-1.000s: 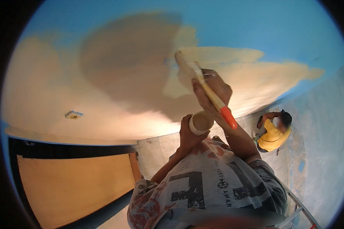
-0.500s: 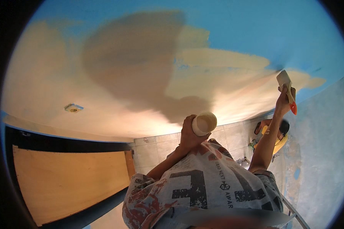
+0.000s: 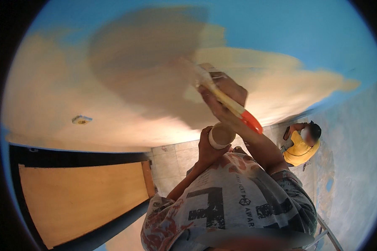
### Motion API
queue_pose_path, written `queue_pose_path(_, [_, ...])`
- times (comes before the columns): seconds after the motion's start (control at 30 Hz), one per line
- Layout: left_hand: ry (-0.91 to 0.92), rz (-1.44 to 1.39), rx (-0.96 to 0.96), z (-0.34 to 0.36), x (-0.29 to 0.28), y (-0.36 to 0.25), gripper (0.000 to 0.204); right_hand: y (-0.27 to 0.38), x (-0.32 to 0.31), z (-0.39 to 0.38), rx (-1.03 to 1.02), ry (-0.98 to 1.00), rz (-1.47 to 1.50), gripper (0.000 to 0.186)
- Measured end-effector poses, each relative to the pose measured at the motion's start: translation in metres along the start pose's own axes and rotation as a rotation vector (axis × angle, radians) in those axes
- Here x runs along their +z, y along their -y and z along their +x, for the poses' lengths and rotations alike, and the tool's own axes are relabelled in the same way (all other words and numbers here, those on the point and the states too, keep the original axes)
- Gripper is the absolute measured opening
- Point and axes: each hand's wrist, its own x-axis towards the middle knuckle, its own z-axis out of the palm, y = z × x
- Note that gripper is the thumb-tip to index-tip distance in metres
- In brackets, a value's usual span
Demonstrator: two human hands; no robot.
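Note:
In my left hand is a round white container of cream-coloured paint, held close in front of my chest. My right hand grips a paintbrush by its pale handle, which ends in a red tip. The brush is at the wall, its bristle end blurred by motion and pointing to the upper left. Cream paint covers much of this wall, with blue showing above and to the right. My right forearm passes just beside the container.
At the lower left is a tan door panel in a dark frame. A small square fitting sits on the wall. Below right, a person in a yellow top is low on the tiled floor. A ladder rail shows at lower right.
My right hand has swung the paintbrush leftward from the far right of the wall to its middle. The left hand holds the container in nearly the same place. The cream area at right looks fuller.

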Motion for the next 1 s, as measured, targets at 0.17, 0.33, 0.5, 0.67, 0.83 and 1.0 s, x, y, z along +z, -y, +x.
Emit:
queue_pose_path(0.17, [-0.019, 0.011, -0.01, -0.002, 0.003, 0.007, 0.088, -0.031, -0.008, 0.003, -0.076, -0.014, -0.162, 0.011])
queue_pose_path(0.33, [0.028, 0.019, 0.017, 0.002, 0.001, 0.01, 0.089, -0.092, -0.128, -0.043, 0.16, -0.281, -0.388, 0.01])
queue_pose_path(0.5, [0.082, 0.003, 0.032, 0.003, 0.005, 0.018, 0.089, -0.115, -0.271, -0.066, 0.242, -0.543, -0.744, 0.014])
queue_pose_path(0.67, [0.134, -0.036, 0.025, 0.006, 0.014, 0.018, 0.089, -0.109, -0.221, -0.049, -0.059, -0.292, -0.841, 0.013])
queue_pose_path(0.83, [0.121, 0.019, 0.022, 0.008, 0.014, 0.018, 0.09, -0.007, -0.058, -0.001, 0.733, 0.227, -0.875, 0.046])
queue_pose_path(1.0, [0.115, 0.035, 0.039, 0.012, 0.011, 0.003, 0.091, -0.032, -0.021, 0.005, -0.187, -0.06, -0.164, 0.012])
